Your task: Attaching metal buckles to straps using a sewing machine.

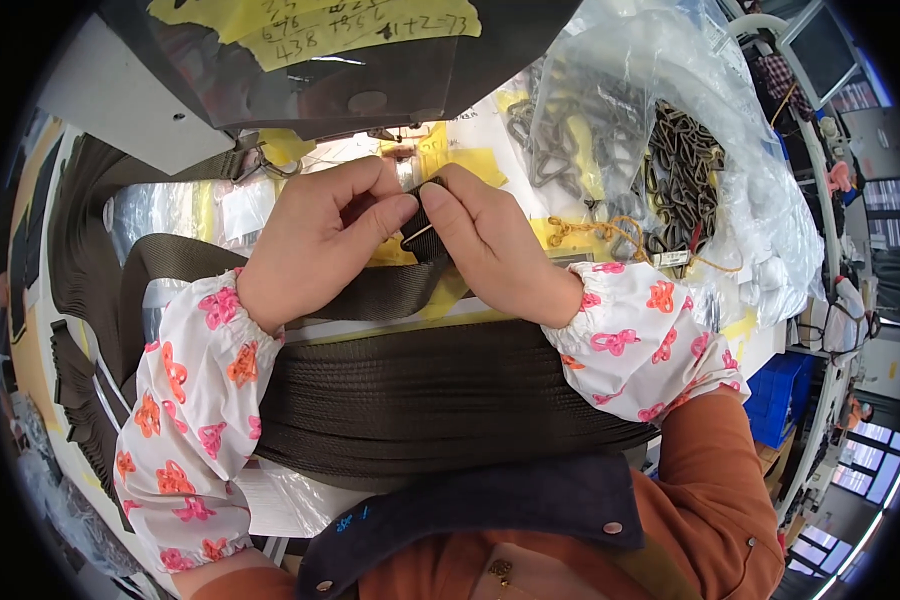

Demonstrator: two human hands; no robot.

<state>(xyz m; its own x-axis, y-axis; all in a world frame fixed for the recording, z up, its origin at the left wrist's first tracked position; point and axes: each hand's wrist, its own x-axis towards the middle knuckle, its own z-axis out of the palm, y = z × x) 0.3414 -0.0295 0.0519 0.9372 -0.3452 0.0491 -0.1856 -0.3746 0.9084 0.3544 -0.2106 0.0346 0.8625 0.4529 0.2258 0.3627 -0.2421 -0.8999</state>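
Between my two hands is the end of a dark olive webbing strap (370, 297), with a thin metal ring (419, 237) at the fold. My left hand (315, 235) pinches the fold from the left with thumb and curled fingers. From the other side, my right hand (495, 240) presses its thumb on top of the webbing, its fingers mostly hidden. The strap loops down and leftward behind my left wrist. Just beyond my fingertips is the lit work area of a dark-bodied machine (320, 105). Part of the ring is covered by webbing and fingers.
A thick stack of folded webbing (450, 395) lies in front of me, with more layers (80, 230) at left. Dark metal rings (682, 165) spill from a clear plastic bag (760, 190) at right. Orange string (595, 232) lies beside them. A blue bin (776, 395) stands at far right.
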